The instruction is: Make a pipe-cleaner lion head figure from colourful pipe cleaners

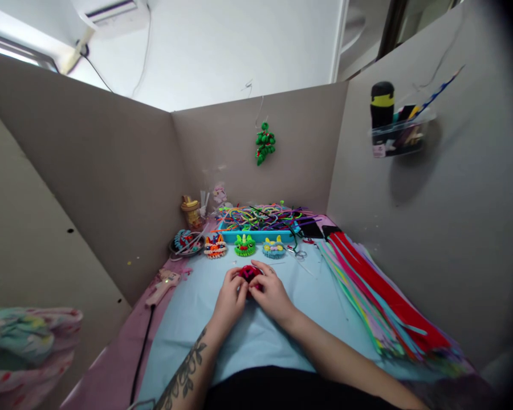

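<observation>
Between grey partitions (222, 148), fingers (242, 292) hold a red piece (250, 273) over blue sheeting (312, 290).

The left hand (233, 296) and right hand (273, 291) are held close together, with fingers bent and tips turned inward in a pinching pose. The right hand's upper fingers are reached farther forward, above its thumb. The left forearm (196, 359), marked with a dark leafy tattoo, is slanted in from behind and left of the hands; the bare right forearm (333, 347) is angled in from behind and right.
</observation>
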### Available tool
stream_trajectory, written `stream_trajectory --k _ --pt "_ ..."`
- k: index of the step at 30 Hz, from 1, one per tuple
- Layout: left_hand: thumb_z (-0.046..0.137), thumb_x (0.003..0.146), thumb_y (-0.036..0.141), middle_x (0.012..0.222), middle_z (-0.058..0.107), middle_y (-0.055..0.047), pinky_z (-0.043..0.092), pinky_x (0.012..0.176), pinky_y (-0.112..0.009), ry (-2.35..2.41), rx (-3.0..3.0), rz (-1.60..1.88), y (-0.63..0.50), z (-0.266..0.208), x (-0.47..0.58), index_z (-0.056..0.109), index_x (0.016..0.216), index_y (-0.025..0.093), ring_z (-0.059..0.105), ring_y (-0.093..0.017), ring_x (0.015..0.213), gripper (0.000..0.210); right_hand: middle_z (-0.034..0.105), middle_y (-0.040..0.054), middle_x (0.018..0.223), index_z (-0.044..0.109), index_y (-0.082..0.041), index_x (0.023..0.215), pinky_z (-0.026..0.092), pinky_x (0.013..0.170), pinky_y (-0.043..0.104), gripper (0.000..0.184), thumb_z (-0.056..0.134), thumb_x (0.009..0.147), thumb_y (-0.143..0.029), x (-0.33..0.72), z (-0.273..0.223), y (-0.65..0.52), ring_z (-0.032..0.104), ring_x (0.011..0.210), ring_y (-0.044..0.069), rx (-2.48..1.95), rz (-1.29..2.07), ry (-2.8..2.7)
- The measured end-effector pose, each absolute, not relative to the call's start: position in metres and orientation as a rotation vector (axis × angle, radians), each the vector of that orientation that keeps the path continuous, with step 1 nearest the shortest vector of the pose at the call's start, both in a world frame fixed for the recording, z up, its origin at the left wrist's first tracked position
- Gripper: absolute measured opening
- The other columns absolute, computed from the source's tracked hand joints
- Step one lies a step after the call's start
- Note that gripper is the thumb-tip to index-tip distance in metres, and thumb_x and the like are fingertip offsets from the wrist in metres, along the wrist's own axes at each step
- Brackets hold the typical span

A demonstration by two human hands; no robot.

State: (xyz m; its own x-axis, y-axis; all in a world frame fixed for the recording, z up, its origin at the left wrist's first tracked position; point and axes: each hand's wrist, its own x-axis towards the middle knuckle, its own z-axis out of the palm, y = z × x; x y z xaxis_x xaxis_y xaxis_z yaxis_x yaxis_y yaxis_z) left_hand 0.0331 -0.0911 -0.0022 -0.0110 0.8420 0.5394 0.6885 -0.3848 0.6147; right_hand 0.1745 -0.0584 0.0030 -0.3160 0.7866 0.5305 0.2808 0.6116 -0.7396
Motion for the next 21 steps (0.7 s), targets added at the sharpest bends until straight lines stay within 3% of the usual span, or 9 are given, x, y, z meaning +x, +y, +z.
stream_trajectory --k 5,11,15,17,21 --pt "0.042 0.087 0.019 0.109 0.054 -0.011 0.044 0.095 -0.041 1.6 2.099 1.345 -0.09 0.002 0.026 0.056 0.079 0.018 0.053 -0.021 0.106 0.016 0.046 0.0103 0.133 0.069 -0.02 0.083 0.032 0.104 0.044 0.016 0.058 0.073 -0.013 0.183 0.009 -0.053 0.039 0.126 0.025 -0.855 0.638 -1.887" --pt "0.047 0.086 0.019 0.117 0.053 -0.011 0.042 0.098 -0.041 1.486 2.111 1.309 -0.092 0.004 0.026 0.059 0.084 0.019 0.048 -0.022 0.117 0.013 0.059 0.007 0.097 0.068 -0.019 0.067 0.043 0.09 0.036 0.014 0.057 0.074 -0.015 0.185 0.016 -0.048 0.057 0.095 0.021 -0.861 0.751 -1.849" --pt "0.054 0.081 0.018 0.121 0.052 -0.012 0.038 0.102 -0.042 1.479 2.03 1.314 -0.093 0.007 0.034 0.062 0.081 0.018 0.047 -0.023 0.119 0.008 0.057 0.0043 0.088 0.064 -0.018 0.066 0.045 0.082 0.031 0.012 0.056 0.073 -0.013 0.183 0.015 -0.046 0.057 0.085 0.018 -0.859 0.787 -1.844" --pt "0.054 0.08 0.017 0.122 0.052 -0.012 0.038 0.102 -0.043 1.455 2.009 1.308 -0.093 0.008 0.036 0.062 0.077 0.018 0.048 -0.023 0.118 0.009 0.056 0.0023 0.082 0.061 -0.019 0.073 0.045 0.077 0.031 0.01 0.056 0.071 -0.011 0.184 0.015 -0.045 0.055 0.08 0.017 -0.873 0.72 -1.855" --pt "0.054 0.079 0.016 0.125 0.052 -0.012 0.039 0.101 -0.042 1.42 2.023 1.298 -0.093 0.01 0.036 0.063 0.075 0.017 0.05 -0.022 0.117 0.01 0.056 0.0016 0.085 0.059 -0.02 0.093 0.044 0.076 0.031 0.026 0.056 0.07 -0.008 0.187 0.019 -0.043 0.053 0.082 0.018 -0.816 0.639 -1.944"
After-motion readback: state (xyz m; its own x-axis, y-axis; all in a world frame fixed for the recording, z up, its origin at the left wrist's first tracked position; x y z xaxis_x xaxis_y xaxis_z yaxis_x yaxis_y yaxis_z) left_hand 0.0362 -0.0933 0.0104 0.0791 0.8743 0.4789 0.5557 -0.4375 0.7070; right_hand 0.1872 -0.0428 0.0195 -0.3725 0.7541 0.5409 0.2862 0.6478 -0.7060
